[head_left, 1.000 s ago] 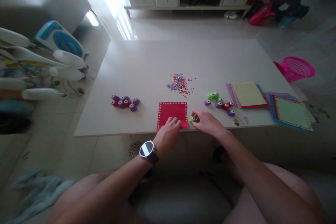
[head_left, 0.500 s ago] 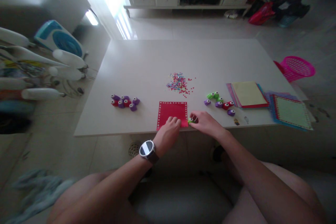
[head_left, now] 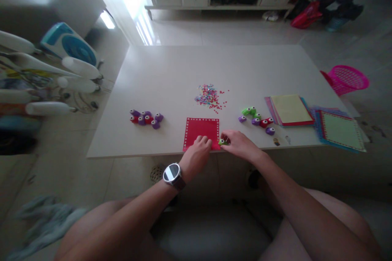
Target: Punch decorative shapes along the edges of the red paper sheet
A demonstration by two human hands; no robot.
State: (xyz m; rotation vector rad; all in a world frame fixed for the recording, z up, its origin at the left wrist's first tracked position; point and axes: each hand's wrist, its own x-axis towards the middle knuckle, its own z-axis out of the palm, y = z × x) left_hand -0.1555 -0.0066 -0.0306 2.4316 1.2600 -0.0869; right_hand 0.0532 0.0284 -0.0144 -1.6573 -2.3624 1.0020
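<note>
A red paper sheet (head_left: 200,129) with small cut-out shapes along its top, left and right borders lies at the table's near edge. My left hand (head_left: 198,150) rests on its lower part, fingers curled and pressing it down. At the sheet's lower right edge, a small green craft punch (head_left: 223,142) sits between the fingers of my right hand (head_left: 237,142), which is closed around it. The sheet's bottom edge is partly hidden by my left hand. Beyond the sheet is a scattered pile of tiny coloured confetti (head_left: 208,96).
Purple and red punches (head_left: 146,119) stand in a group at left, and green, purple and red ones (head_left: 256,119) at right. Farther right lie a stack of coloured paper (head_left: 290,110) and bordered sheets (head_left: 341,130). A pink basket (head_left: 349,79) is beyond the white table (head_left: 171,65).
Almost nothing differs. The green punch and my right hand have shifted very slightly along the sheet's right edge; my left hand stays on the paper.
</note>
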